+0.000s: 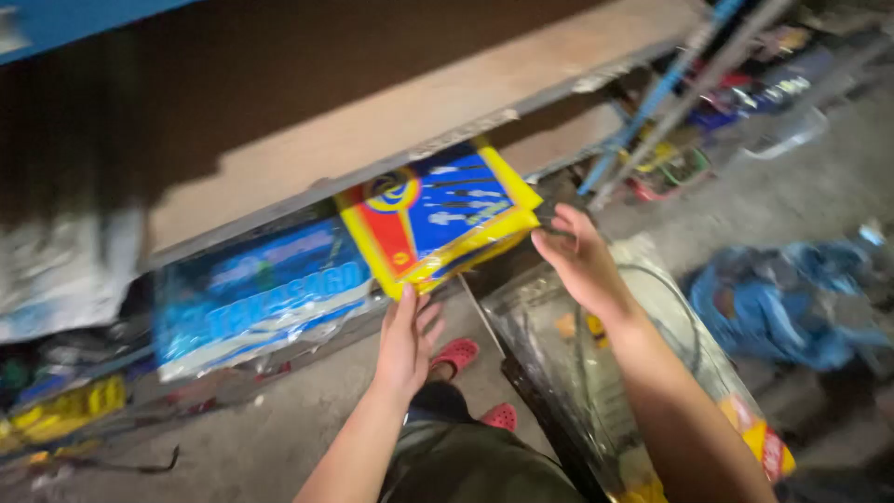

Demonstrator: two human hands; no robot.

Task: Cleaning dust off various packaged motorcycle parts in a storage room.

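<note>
A: Where does the yellow-and-blue package [438, 216] sit relative to the person's hands?

B: It lies at the mouth of the gap under the wooden shelf board [391, 121], at about twelve o'clock from the left hand [407, 343] and ten o'clock from the right hand [582, 261]. The left hand is beneath its lower edge, fingers straight and together, tips touching or just short of the package's bottom corner. The right hand is at the package's right end, at about four o'clock from its middle, fingers loosely curled against the edge.

A: Is either one pinching it?

B: The right hand appears to grip the end between thumb and fingers, though blur makes that hard to confirm. The left hand is flat and open, supporting rather than clasping.

A: Which way does the long axis run?

B: From lower left to upper right, roughly eight o'clock to two o'clock, parallel to the shelf edge. Both hands are close; the right looks to be the one with the firmer contact.

A: What surrounds it?

B: A blue flat package [261, 289] lies just beside it at eight o'clock, under the same board. A clear plastic bag [596, 373] leans below the right forearm, red sandals [456, 354] show on the concrete floor [279, 438], and a crumpled blue bag [782, 307] lies at three o'clock.
</note>
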